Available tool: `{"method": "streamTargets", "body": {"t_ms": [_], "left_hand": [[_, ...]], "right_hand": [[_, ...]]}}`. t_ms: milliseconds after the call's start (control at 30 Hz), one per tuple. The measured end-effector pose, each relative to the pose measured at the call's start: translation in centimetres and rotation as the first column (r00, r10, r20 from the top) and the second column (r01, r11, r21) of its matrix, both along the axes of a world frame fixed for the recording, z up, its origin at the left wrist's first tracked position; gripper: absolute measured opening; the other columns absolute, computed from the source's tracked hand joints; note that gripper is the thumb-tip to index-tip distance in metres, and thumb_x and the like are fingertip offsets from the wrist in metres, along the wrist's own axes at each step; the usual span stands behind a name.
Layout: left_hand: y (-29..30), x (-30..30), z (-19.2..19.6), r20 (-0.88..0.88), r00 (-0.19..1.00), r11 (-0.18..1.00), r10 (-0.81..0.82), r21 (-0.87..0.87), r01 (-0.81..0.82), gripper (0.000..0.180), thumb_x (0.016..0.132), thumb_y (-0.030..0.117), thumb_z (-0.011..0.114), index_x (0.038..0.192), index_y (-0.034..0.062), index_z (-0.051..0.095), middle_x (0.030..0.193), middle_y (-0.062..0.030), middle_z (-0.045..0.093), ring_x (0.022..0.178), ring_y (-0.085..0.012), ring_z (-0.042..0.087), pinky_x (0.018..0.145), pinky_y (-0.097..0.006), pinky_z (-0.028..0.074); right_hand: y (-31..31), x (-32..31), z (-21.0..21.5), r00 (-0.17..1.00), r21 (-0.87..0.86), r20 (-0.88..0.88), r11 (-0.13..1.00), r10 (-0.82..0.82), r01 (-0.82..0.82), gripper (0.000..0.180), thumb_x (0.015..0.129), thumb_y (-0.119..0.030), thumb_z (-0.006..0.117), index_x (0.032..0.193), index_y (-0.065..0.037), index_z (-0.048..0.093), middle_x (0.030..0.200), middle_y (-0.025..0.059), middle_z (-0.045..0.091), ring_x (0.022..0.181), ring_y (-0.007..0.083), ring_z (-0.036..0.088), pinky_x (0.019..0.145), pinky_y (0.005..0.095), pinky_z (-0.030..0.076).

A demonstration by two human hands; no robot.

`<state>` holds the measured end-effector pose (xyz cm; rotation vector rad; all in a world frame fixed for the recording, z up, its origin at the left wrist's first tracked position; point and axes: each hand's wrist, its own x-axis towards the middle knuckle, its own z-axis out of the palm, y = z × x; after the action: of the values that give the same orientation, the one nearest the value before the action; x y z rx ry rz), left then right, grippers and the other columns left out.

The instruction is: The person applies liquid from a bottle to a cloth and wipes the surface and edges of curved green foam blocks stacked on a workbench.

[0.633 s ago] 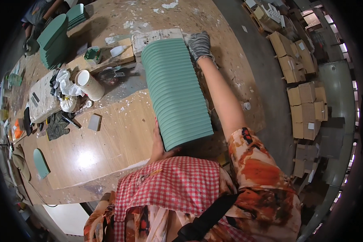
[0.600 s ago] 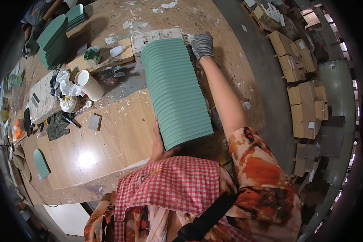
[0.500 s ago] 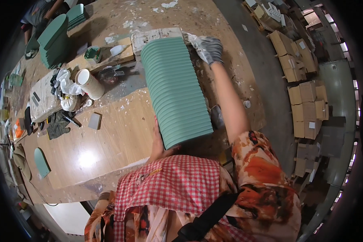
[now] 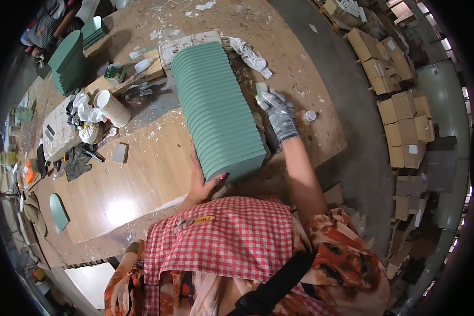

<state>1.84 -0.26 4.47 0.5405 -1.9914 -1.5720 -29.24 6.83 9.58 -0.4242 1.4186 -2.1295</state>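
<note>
A long row of rounded green boards (image 4: 218,110), packed face to face, lies on the worktable in front of me. My left hand (image 4: 201,181), bare, grips its near left corner, fingers along the side and thumb on the end face. To the right of the row, my right hand (image 4: 280,116) wears a grey glove. Its fingers are closed on a small pale block (image 4: 260,90), mostly covered by the glove. Beyond that hand lies a crumpled white cloth (image 4: 250,57). A small clear bottle with a white cap (image 4: 306,117) stands beside the right wrist.
Left of the row are a white tub (image 4: 112,108), a dark glove (image 4: 79,162), a grey block (image 4: 120,152) and a single green board (image 4: 59,211). More green boards (image 4: 68,63) stand far left, near another person (image 4: 45,29). Cardboard boxes (image 4: 405,124) line the floor at right.
My right hand has left the white cloth at the far end and come nearer, now with the pale block in it. The left thumb now shows on the row's near end.
</note>
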Motion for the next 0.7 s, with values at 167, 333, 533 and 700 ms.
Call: {"method": "streamTargets", "body": {"t_ms": [167, 333, 533, 700], "left_hand": [[-0.3, 0.1, -0.9, -0.034, 0.999, 1.000, 0.019, -0.015, -0.020, 0.116, 0.072, 0.034, 0.076, 0.152, -0.0044, 0.001, 0.153, -0.0286, 0.018, 0.141, -0.0404, 0.024, 0.116, -0.045, 0.020], [-0.4, -0.4, -1.0, -0.047, 0.998, 0.999, 0.033, -0.013, -0.034, 0.116, 0.071, 0.035, 0.076, 0.152, -0.0045, 0.002, 0.153, -0.0286, 0.019, 0.141, -0.0405, 0.024, 0.116, -0.046, 0.020], [-0.5, -0.2, -0.4, -0.086, 0.995, 0.999, 0.053, 0.002, -0.053, 0.115, 0.070, 0.035, 0.076, 0.152, -0.0044, 0.004, 0.154, -0.0278, 0.019, 0.141, -0.0404, 0.023, 0.116, -0.045, 0.020], [-0.4, 0.1, -0.6, -0.085, 0.995, 0.999, 0.047, -0.005, -0.048, 0.115, 0.071, 0.035, 0.076, 0.152, -0.0039, 0.004, 0.154, -0.0278, 0.019, 0.142, -0.0400, 0.023, 0.116, -0.045, 0.020]], "right_hand": [[-8.0, 3.0, 5.1, 0.893, 0.219, -0.427, 0.974, 0.144, -0.052, 0.027, 0.081, -0.007, 0.074, 0.104, 0.005, 0.064, 0.096, 0.0095, 0.067, 0.087, 0.0154, 0.064, 0.081, 0.0290, 0.053], [-12.1, 3.2, 3.3, 0.505, 0.461, -0.822, 0.828, 0.263, 0.318, 0.030, 0.077, -0.010, 0.074, 0.103, 0.003, 0.067, 0.098, 0.0199, 0.067, 0.087, 0.0295, 0.066, 0.082, 0.0347, 0.051], [-10.3, 0.6, 3.6, 0.473, 0.421, -0.840, 0.869, 0.265, 0.260, 0.025, 0.077, -0.011, 0.072, 0.097, 0.004, 0.068, 0.089, 0.0199, 0.069, 0.084, 0.0306, 0.066, 0.083, 0.0360, 0.052], [-10.4, 0.2, 4.7, 0.413, 0.421, -0.861, 0.872, 0.298, 0.248, 0.015, 0.080, -0.015, 0.065, 0.084, -0.002, 0.070, 0.083, 0.0177, 0.069, 0.079, 0.0316, 0.065, 0.078, 0.0375, 0.051]]}}
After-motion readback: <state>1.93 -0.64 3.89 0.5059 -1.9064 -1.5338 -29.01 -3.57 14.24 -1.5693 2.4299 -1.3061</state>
